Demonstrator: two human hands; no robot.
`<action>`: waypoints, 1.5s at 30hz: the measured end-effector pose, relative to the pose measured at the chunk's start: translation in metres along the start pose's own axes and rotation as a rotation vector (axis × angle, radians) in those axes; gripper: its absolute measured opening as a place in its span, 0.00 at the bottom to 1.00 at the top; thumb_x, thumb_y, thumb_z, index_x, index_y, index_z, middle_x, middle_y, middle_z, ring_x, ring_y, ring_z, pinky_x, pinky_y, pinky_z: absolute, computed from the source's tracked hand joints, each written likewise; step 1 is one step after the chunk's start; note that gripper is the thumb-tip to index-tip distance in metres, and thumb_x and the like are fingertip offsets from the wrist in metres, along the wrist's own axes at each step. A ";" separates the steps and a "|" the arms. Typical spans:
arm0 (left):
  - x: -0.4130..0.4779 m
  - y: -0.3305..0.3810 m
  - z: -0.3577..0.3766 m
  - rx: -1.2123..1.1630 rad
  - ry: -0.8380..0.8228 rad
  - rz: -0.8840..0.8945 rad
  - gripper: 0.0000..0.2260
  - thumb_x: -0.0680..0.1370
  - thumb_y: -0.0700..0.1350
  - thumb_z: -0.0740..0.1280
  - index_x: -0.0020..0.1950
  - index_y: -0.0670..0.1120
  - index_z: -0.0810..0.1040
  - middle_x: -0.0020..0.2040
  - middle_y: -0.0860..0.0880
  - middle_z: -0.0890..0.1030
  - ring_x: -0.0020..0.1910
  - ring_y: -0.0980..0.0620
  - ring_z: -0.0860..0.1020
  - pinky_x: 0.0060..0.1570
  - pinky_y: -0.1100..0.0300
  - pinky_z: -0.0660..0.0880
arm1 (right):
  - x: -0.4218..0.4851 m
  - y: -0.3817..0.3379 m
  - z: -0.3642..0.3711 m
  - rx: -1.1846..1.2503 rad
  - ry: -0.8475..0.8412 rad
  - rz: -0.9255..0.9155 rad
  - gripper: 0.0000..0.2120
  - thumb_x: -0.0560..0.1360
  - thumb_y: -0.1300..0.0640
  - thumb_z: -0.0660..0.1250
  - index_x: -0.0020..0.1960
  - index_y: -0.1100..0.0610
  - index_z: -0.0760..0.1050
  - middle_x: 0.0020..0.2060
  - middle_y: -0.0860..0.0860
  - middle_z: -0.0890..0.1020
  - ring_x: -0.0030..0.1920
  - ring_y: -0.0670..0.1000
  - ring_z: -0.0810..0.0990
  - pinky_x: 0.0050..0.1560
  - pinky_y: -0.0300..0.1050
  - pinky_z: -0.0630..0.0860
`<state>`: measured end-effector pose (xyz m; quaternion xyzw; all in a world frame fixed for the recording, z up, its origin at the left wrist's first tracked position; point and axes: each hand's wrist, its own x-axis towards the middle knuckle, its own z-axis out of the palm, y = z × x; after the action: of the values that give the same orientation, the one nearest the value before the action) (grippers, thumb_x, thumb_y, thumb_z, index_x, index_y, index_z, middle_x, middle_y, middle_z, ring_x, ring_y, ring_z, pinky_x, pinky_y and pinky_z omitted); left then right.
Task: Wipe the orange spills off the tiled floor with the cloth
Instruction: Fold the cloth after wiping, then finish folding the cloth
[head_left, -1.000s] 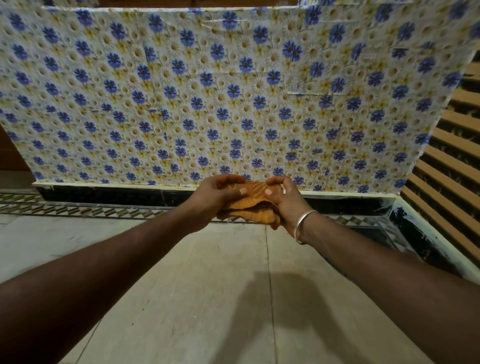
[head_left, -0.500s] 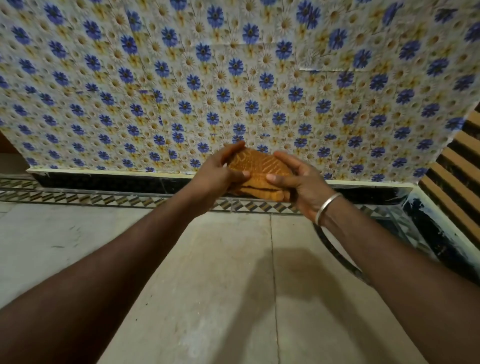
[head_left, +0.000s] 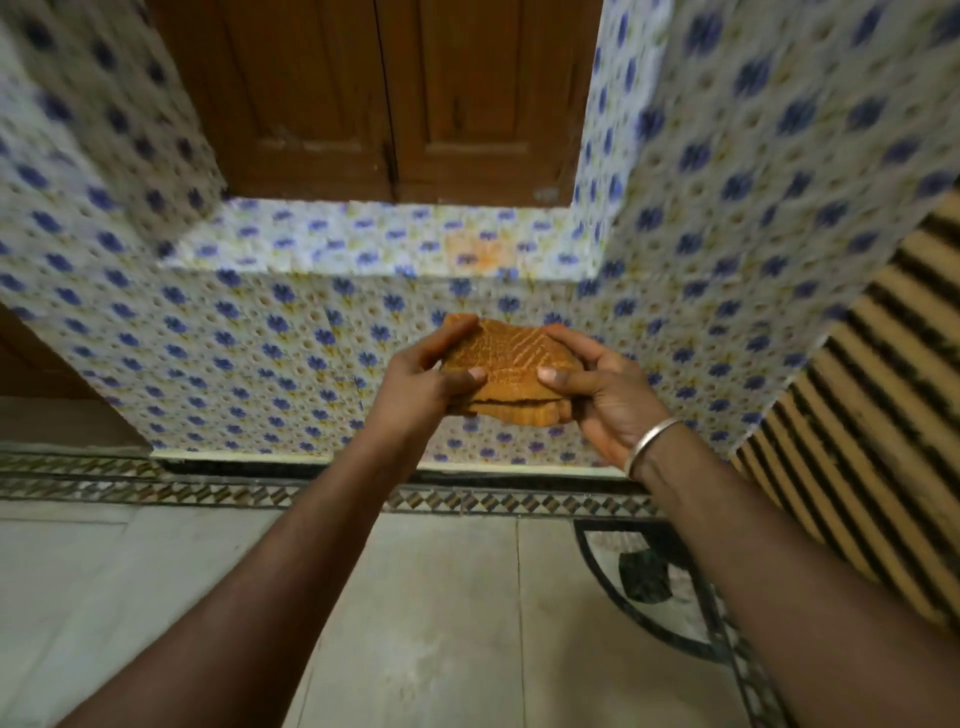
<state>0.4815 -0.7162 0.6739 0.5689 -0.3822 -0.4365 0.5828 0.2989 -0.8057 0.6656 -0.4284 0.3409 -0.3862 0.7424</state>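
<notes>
A folded orange cloth (head_left: 506, 358) with a ribbed weave is held up in front of the flowered wall. My left hand (head_left: 421, 384) grips its left side, thumb on top. My right hand (head_left: 597, 389), with a metal bangle at the wrist, grips its right side. An orange stain (head_left: 475, 252) shows on the flowered ledge above the cloth. The pale tiled floor (head_left: 441, 597) lies below my arms; no orange spill is visible on it.
Brown wooden shutters (head_left: 389, 98) stand above the ledge. A slatted wooden screen (head_left: 872, 441) runs along the right. A patterned border strip (head_left: 208, 493) and a dark curved inlay (head_left: 644, 577) mark the floor near the wall.
My view has tilted upward, bringing the ledge and wooden shutters into sight. Both hands keep holding the cloth, raised slightly against the wall.
</notes>
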 end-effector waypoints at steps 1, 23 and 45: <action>-0.004 0.043 0.000 -0.007 0.001 -0.022 0.24 0.78 0.33 0.71 0.68 0.56 0.82 0.66 0.51 0.80 0.53 0.46 0.86 0.50 0.50 0.85 | -0.011 -0.038 0.019 0.012 -0.003 0.010 0.29 0.70 0.74 0.69 0.69 0.60 0.75 0.61 0.58 0.81 0.54 0.56 0.84 0.45 0.50 0.84; 0.012 0.309 -0.056 0.173 -0.072 -0.089 0.21 0.80 0.32 0.68 0.71 0.49 0.80 0.67 0.48 0.78 0.54 0.44 0.84 0.45 0.59 0.83 | -0.023 -0.247 0.177 -0.248 0.100 -0.024 0.28 0.72 0.76 0.68 0.67 0.55 0.78 0.63 0.54 0.81 0.62 0.55 0.81 0.63 0.54 0.79; 0.353 0.090 -0.032 0.653 -0.207 -0.130 0.30 0.79 0.28 0.61 0.81 0.44 0.67 0.77 0.41 0.69 0.74 0.40 0.71 0.72 0.46 0.72 | 0.332 -0.100 0.040 -0.920 0.186 0.081 0.34 0.77 0.74 0.63 0.78 0.51 0.64 0.80 0.50 0.59 0.79 0.53 0.58 0.71 0.48 0.70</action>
<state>0.6331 -1.0415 0.7433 0.7014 -0.5217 -0.3826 0.2993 0.4603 -1.1115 0.7134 -0.6628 0.5582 -0.2024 0.4562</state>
